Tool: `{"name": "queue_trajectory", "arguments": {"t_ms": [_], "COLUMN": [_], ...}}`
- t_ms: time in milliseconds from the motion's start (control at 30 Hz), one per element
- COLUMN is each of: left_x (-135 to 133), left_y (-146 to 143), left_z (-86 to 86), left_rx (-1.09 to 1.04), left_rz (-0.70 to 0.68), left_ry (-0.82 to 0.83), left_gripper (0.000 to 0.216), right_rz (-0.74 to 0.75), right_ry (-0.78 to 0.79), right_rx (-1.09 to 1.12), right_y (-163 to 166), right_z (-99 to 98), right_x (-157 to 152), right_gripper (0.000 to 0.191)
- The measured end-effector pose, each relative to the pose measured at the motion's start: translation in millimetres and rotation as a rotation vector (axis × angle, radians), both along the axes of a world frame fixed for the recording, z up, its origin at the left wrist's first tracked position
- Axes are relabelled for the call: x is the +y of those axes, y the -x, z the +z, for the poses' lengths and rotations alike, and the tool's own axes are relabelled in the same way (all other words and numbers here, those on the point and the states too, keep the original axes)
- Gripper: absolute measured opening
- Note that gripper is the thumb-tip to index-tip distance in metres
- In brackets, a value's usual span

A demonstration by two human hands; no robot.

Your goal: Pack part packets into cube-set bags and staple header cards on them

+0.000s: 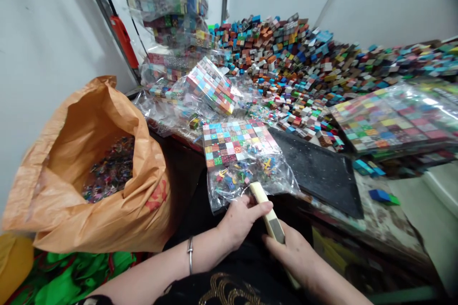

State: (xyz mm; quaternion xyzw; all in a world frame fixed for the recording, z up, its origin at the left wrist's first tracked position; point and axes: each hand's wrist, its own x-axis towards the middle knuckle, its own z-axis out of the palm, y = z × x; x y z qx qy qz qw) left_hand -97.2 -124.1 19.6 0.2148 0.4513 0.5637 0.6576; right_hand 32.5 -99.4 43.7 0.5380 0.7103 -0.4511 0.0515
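Note:
A clear plastic bag [246, 162] lies in front of me on the table edge, with a block of colourful printed cubes and loose small plastic pieces inside. My left hand [238, 221] pinches the near edge of this bag, its thumb resting against a long cream hand tool. The cream hand tool [266, 209] has a grey panel and looks like a hand-held bag sealer or stapler; its exact kind is unclear. My right hand [291, 250] is wrapped round its lower part. The tool's front end sits at the bag's near edge.
A large heap of small colourful cubes [286, 57] covers the table's back. Filled bags [171, 19] are stacked at back left, others [393, 114] at right. A black board [317, 167] lies beside my bag. An orange sack [150, 200] of small pieces stands left, above green material [71, 279].

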Motion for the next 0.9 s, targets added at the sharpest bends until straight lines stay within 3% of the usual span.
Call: {"name": "queue_trajectory", "arguments": {"t_ms": [233, 400, 533, 733, 900], "left_x": [-10, -13, -9, -9, -6], "left_y": [6, 10, 10, 16, 12], "left_z": [-8.1, -15.0, -9.6, 3.7, 1.8], "left_rx": [0.081, 0.076, 0.189, 0.385, 0.214], "left_rz": [-0.026, 0.104, 0.226, 0.266, 0.271], "left_ry": [-0.018, 0.003, 0.031, -0.045, -0.009], "left_gripper": [0.037, 0.046, 0.045, 0.034, 0.036], "right_rz": [-0.025, 0.012, 0.021, -0.003, 0.023], "right_ry": [0.034, 0.028, -0.004, -0.106, -0.259], "right_rx": [0.022, 0.019, 0.009, -0.004, 0.076], "right_y": [-3, -10, -12, -12, -16], "right_z": [7.2, 14.5, 15.0, 5.9, -4.8], "right_x": [0, -1, -4, -8, -10], "right_gripper": [0.013, 0.015, 0.014, 0.011, 0.019]}}
